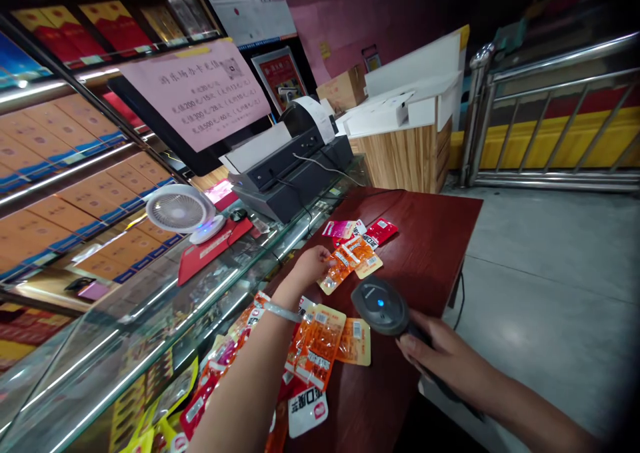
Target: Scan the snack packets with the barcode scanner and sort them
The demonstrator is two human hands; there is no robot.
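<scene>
My left hand (311, 264) reaches out over a dark red counter (430, 240) and pinches the edge of an orange snack packet (338, 272). Several more red, pink and orange packets (361, 234) lie just beyond it. My right hand (440, 356) grips a dark barcode scanner (381, 304) with a blue light, its head pointing toward the held packet. Under my left forearm lies another heap of orange packets (320, 343), and a bracelet sits on my left wrist.
A glass display case (150, 333) runs along the left, with a small white fan (181, 211) and a red mat on it. A cash register with printer (295, 156) stands behind. A wooden counter (405, 146) and metal railing (555, 120) lie beyond.
</scene>
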